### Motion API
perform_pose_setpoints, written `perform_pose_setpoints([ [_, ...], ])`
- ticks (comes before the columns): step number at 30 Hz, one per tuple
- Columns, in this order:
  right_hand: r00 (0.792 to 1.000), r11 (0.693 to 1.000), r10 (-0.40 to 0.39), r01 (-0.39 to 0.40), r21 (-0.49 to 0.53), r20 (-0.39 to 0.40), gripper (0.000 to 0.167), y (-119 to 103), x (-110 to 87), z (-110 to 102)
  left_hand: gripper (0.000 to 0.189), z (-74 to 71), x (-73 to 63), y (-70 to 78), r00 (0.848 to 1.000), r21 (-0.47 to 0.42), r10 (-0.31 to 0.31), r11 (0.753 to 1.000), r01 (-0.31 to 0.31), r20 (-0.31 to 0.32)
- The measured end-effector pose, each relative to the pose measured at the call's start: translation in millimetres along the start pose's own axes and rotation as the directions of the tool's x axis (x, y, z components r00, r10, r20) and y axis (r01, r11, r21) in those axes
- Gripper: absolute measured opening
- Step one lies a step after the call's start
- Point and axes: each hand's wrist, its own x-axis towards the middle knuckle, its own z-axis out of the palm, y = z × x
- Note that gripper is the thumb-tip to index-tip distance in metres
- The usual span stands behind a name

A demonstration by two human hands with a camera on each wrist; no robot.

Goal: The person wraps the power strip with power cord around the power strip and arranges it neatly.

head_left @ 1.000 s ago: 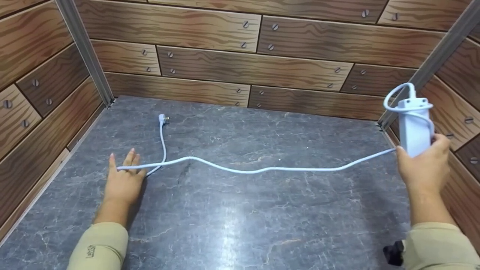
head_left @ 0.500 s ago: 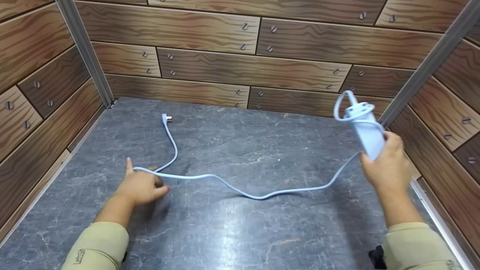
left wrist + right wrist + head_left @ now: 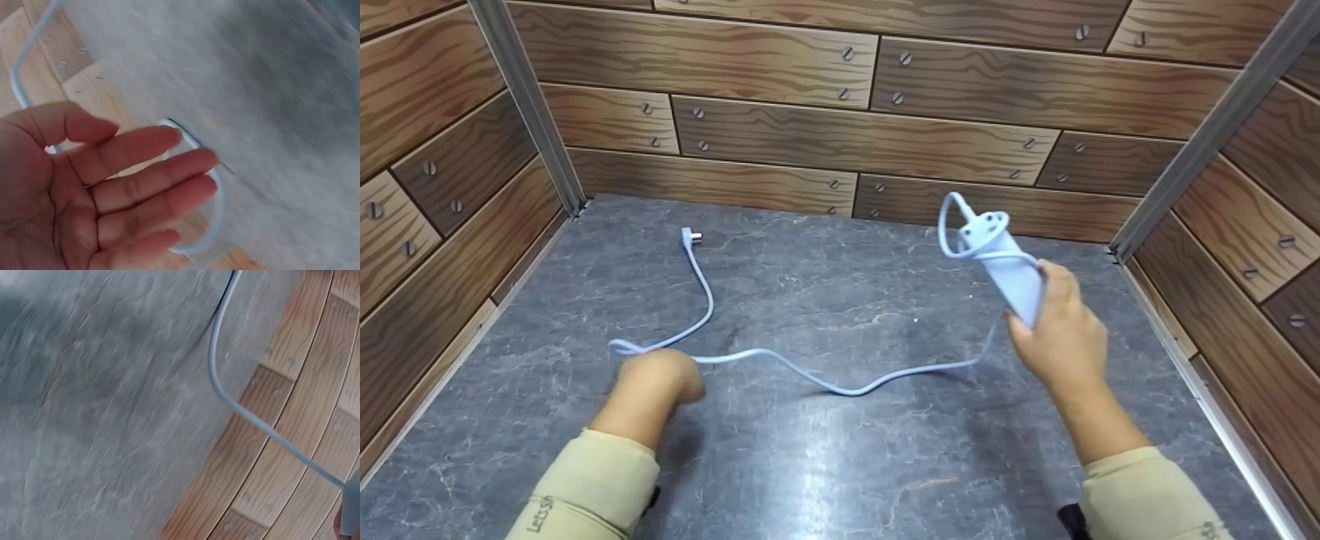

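Observation:
My right hand (image 3: 1061,337) grips the lower end of a white power strip (image 3: 1011,279), held tilted above the floor with a few turns of its cord around the top. In the right wrist view only a corner of the power strip (image 3: 351,506) shows. From there the white cord (image 3: 851,391) runs left across the surface to a small loop, then back to its plug (image 3: 688,238). My left hand (image 3: 656,379) is by the loop, its fingers hidden from the head view. The left wrist view shows that hand (image 3: 112,197) with relaxed, slightly bent fingers, holding nothing.
A grey marbled surface (image 3: 825,292) lies under everything. Wood-patterned panels (image 3: 780,127) wall it in at the back and both sides, with metal corner posts (image 3: 529,112) between them.
My right hand has carried the power strip leftward, tilting it, and the cord now sags. My left hand has come out from under the cord loop, turning and drawing back slightly rightward.

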Motion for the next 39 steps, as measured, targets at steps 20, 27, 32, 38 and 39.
perform_pose_setpoints([
  [20,0.972,0.973,-0.232,0.232,0.013,0.041,0.076,-28,-25.1,20,0.063,27.1,-10.7,67.2,0.947,0.072,0.089,0.995,-0.070,-0.309],
  [27,0.965,0.967,-0.256,0.255,0.026,0.051,0.076,-34,-29.8,20,0.043,55.2,-0.5,76.9,0.941,0.106,0.173,0.983,-0.148,-0.289],
  [32,0.970,0.972,-0.234,0.231,0.049,0.064,0.075,-39,-27.9,15,0.013,62.6,11.2,78.4,0.927,0.136,0.145,0.985,-0.104,-0.345],
  [38,0.974,0.976,-0.207,0.200,0.081,0.093,0.076,-46,-24.0,8,0.011,59.8,18.5,96.8,0.903,0.062,0.140,0.990,-0.126,-0.405],
  [39,0.975,0.977,-0.203,0.195,0.088,0.092,0.076,-48,-23.4,6,0.013,61.1,20.8,100.7,0.897,0.036,0.151,0.988,-0.150,-0.415],
])
